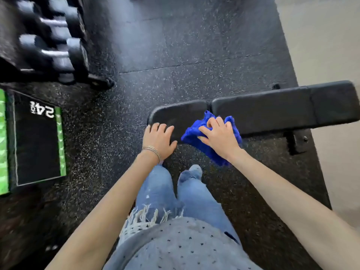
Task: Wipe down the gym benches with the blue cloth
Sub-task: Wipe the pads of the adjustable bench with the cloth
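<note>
One black two-pad tabletop [272, 108], my left hand [158, 140] flat on its short pad, fingers loosely spread, my right hand [219, 136] gripping one bunched blue cloth [191, 133] with curled fingers at the pads' gap

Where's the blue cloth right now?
Head view, just right of centre: the blue cloth is bunched under the right hand on the near edge of the bench, by the gap between its pads, right of the left hand.

Gym gear around the speckled rubber floor [194, 45].
Racked dumbbells [58, 53] sat at ten o'clock; a black box [37, 145] marked 24 lay at nine.
</note>
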A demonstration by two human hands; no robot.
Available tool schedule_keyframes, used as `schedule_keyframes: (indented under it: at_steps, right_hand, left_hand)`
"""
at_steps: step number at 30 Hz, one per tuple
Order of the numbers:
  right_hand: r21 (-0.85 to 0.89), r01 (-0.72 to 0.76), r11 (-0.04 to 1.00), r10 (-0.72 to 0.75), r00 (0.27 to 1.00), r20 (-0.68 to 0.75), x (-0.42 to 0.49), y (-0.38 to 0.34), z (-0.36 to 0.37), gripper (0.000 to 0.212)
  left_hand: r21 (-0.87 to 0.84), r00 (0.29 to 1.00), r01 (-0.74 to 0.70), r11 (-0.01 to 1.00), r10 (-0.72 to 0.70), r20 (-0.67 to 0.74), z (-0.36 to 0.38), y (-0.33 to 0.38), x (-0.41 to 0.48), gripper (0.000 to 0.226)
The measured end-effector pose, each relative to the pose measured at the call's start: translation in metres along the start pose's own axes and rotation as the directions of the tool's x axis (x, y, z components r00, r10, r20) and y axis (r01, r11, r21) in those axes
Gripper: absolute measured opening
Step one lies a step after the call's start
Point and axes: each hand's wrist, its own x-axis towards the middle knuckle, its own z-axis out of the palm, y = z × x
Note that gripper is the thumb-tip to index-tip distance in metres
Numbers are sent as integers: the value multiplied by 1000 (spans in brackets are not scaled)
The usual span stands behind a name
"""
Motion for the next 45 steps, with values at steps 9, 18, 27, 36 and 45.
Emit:
schedule_keyframes:
  at_steps: [9, 18, 27, 36, 45]
  right_hand:
    - [144, 177, 974, -179, 984, -1, 39, -32, 58, 35]
    - [206, 77, 976, -87, 995, 41, 93, -90, 170, 32]
    - [271, -169, 948, 141, 983, 118, 116, -162, 266, 28]
    - [293, -135, 947, 128, 991, 41, 167, -135, 289, 24]
    - [294, -427, 855, 393, 904, 168, 170, -113, 294, 30]
  left_hand:
    - [-76, 975, 214, 974, -207, 83, 59, -36, 8, 61]
    - [-161, 954, 299, 941, -289, 83, 142, -99, 91, 70]
    - [-241, 961, 271, 932, -277, 9, 203, -140, 142, 76]
    - [-285, 976, 165, 944, -198, -92, 198, -157, 158, 84]
    - [-211, 995, 79, 974, -90, -45, 198, -169, 153, 95]
